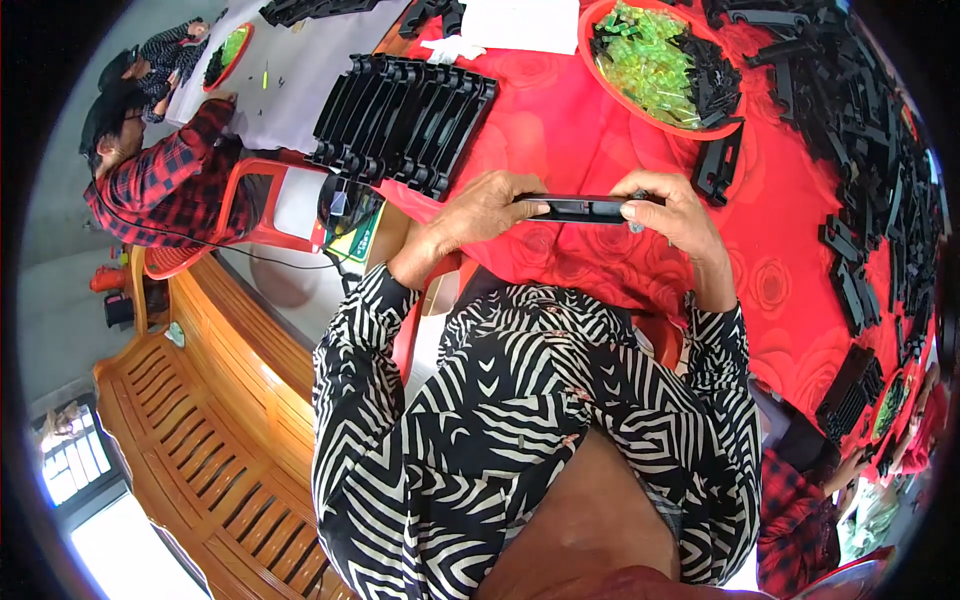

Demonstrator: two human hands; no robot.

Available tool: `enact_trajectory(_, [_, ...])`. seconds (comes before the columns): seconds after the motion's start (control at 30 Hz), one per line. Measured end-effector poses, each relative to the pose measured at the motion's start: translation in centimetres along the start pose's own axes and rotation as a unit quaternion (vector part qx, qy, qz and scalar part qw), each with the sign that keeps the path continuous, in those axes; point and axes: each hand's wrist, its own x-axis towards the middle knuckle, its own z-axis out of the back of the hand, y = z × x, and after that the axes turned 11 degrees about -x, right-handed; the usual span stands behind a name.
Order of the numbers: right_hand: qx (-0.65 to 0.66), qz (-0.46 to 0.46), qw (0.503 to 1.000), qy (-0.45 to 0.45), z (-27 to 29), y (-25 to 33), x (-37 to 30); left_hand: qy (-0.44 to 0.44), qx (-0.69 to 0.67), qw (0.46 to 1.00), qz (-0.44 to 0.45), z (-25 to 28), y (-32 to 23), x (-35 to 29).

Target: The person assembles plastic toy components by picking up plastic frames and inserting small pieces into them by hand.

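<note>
Red cloth point(775, 285) printed with roses covers the surface before us. On it we see a red bowl point(606, 88) of green and black pieces, a white sheet point(520, 22), a row of long black parts point(405, 120) to the left and a heap of black parts point(850, 130) spreading along the right. Near the cloth's closer edge, our left hand point(488, 210) and right hand point(678, 212) are apart, each clamped on one end of a narrow black strip point(580, 209). A slatted wooden bench point(190, 430) stands to our left; beyond it, a person point(170, 185) in a checked shirt sits by a pale table point(285, 70). Most fingers are hidden behind the strip. We cannot identify a small greyish piece point(636, 226) by the right thumb. At far right, more people are cut off.
</note>
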Motion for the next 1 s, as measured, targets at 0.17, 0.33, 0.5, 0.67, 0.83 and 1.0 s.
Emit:
enact_trajectory(0.17, [-0.004,-0.005,1.0,0.007,-0.1,-0.4,0.1,-0.014,-0.049,0.998,-0.023,-0.5,0.4,-0.3])
enact_trajectory(0.33, [-0.018,-0.01,1.0,0.004,-0.2,0.1,0.0,-0.073,-0.041,0.996,0.028,-1.7,0.9,-0.5])
enact_trajectory(0.5, [-0.031,-0.021,0.999,0.005,-0.3,-0.2,0.1,-0.117,-0.063,0.99,0.046,-2.8,1.1,-0.5])
enact_trajectory(0.67, [-0.019,-0.014,1.0,-0.013,-0.6,-0.2,-0.1,-0.128,-0.009,0.99,0.051,-2.9,0.5,-0.4])
enact_trajectory(0.83, [-0.06,-0.007,0.998,-0.015,-0.4,0.4,-0.4,-0.12,0.04,0.992,0.003,-2.8,-0.3,-0.3])
enact_trajectory(1.0, [-0.064,-0.008,0.998,-0.012,-0.5,0.3,-0.5,-0.11,0.052,0.992,0.025,-3.0,-1.0,0.0])
